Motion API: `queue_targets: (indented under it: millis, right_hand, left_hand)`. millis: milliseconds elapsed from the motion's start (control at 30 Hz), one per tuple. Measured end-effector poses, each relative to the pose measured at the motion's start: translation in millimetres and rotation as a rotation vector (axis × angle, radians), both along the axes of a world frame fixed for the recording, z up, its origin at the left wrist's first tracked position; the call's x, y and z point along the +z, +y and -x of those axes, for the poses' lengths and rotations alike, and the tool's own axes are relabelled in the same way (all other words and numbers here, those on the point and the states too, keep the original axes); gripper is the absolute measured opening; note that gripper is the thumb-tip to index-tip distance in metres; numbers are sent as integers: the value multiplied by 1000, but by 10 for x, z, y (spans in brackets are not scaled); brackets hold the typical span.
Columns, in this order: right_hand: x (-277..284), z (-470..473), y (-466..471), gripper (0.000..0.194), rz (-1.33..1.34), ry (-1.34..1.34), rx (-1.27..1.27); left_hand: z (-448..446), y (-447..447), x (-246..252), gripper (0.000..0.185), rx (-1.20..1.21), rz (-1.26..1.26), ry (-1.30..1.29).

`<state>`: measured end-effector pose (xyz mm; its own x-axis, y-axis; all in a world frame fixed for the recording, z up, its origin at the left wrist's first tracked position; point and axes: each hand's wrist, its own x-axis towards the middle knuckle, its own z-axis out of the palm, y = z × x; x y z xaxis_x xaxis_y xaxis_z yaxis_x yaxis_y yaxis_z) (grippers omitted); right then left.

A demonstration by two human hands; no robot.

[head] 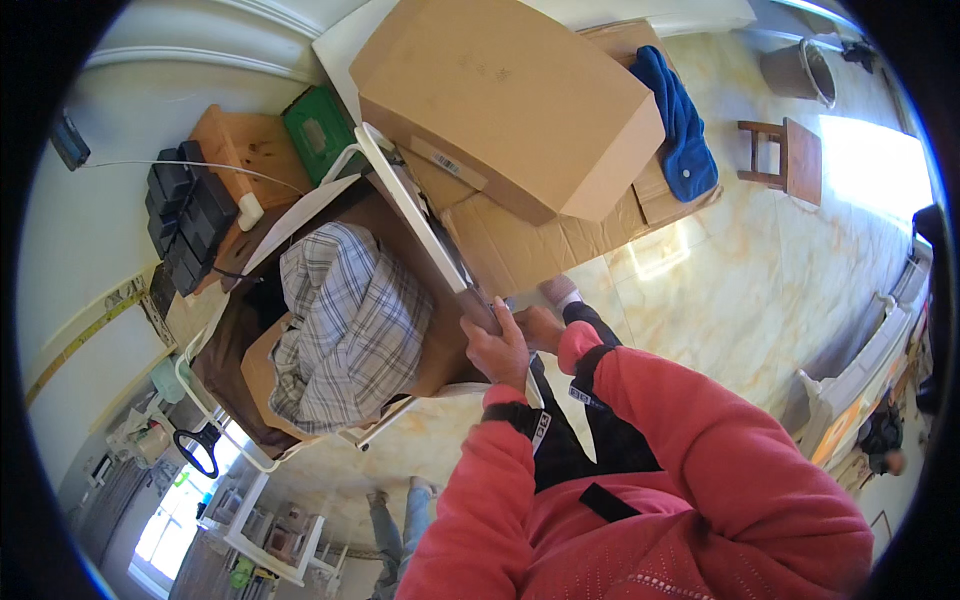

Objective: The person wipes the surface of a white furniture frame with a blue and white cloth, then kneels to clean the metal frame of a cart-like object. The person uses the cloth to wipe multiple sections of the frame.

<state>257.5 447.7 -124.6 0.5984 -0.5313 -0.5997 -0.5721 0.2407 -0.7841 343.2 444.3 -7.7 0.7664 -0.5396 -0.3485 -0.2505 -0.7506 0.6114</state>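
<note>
My left hand (498, 346) is closed around the brown corner of a fabric bin's rim, beside its white metal frame (416, 217). Close on its right, my right hand (538, 328) has curled fingers at the outer side of the same corner; what they hold is hidden. Inside the brown-lined bin (442, 330) lies a crumpled plaid cloth (352, 322), partly over a cardboard piece (259, 360). Beyond the frame a large closed cardboard box (502, 97) rests on flattened cardboard (510, 247).
A blue cloth (679, 135) hangs over the cardboard's right part. A wooden stool (801, 161) and a bucket (799, 71) stand at upper right. Left are a wooden box (262, 150), a green box (319, 131) and black cases (187, 214). Another person's legs (401, 532) show below.
</note>
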Motion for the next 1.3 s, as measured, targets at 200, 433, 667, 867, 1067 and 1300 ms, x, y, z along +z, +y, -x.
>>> queue_targets:
  millis: [200,433,667,867,1067,1300]
  right_hand:
    - [117,-212,-290,25,-7,141,-295]
    - [-167,-408,-235,26,59,-14,-225]
    - [174,213,548,22,-42,243,259]
    - [158,54,471,26,-109,212,-30]
    - [261,308,857,24,77,355,159]
    - [488,609,1417,29,-63,199,113]
  left_hand:
    - [-8,46,-110,45,-5,202,2]
    - [-15,17,29,45,21,95,137]
    - [-15,1,14,49,32,17,115]
    - [-45,33,-37,56,-34,-61,84]
    - [-60,-1,37,51,-39,-88,161]
    - [-148,35,217,43,-51,127,229]
